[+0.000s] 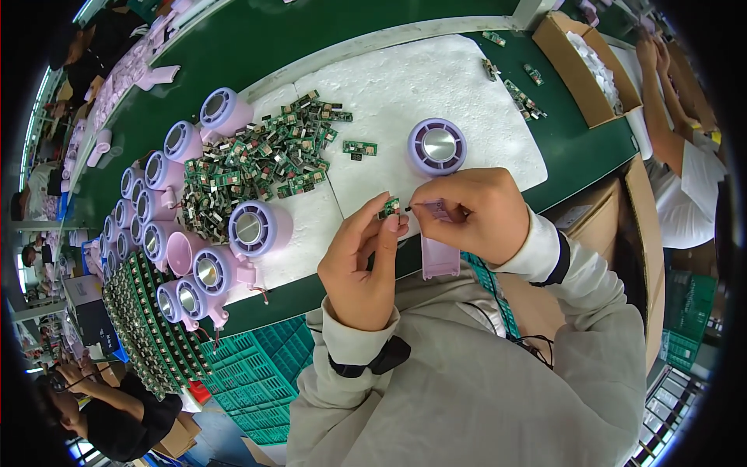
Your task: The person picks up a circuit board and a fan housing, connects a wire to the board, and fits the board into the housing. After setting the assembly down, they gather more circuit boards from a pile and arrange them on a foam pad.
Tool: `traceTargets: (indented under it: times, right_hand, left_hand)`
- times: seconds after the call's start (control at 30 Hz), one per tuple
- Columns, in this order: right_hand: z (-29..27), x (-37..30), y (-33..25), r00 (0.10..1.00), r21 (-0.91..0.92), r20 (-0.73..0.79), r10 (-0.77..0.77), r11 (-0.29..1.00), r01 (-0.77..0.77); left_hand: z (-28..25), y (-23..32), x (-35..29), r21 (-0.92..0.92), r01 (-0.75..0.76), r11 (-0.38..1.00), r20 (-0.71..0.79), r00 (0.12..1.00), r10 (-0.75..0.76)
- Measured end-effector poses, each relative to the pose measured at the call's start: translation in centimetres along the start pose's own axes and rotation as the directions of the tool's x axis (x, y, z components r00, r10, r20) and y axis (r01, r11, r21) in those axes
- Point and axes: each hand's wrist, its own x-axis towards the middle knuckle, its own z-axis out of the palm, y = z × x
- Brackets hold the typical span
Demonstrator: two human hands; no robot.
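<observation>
My left hand (362, 268) pinches a small green circuit board (389, 208) between thumb and fingertips. Close beside it, my right hand (475, 214) is closed around the handle of a lavender appliance housing (441, 258), whose lower handle part shows as an open shell below the fingers. Its round vented head (437, 146), with a silvery centre, lies beyond the hand on the white foam sheet (405, 86). A tiny dark piece shows at the right thumb and forefinger tips, next to the board; what it is I cannot make out.
A heap of green circuit boards (257, 156) covers the foam's left part, with one pair of boards (359, 149) apart. Several lavender housings (259, 229) stand at the left, beside panels of boards (144, 323). An open cardboard box (587, 70) sits far right. Other people work nearby.
</observation>
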Motion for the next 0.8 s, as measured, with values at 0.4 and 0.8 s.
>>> traceTargets:
  times: [0.4, 0.8]
  right_hand:
    - [-0.6, 0.1, -0.4, 0.994, 0.143, 0.071, 0.084, 0.985, -0.094]
    - [-1.9, 0.1, 0.5, 0.955, 0.357, 0.276, 0.111, 0.911, -0.209]
  left_hand:
    - [-0.8, -0.5, 0.3, -0.104, -0.029, 0.994, 0.147, 0.988, 0.044]
    - [-2.6, -0.8, 0.4, -0.250, 0.066, 0.966, 0.290, 0.957, 0.009]
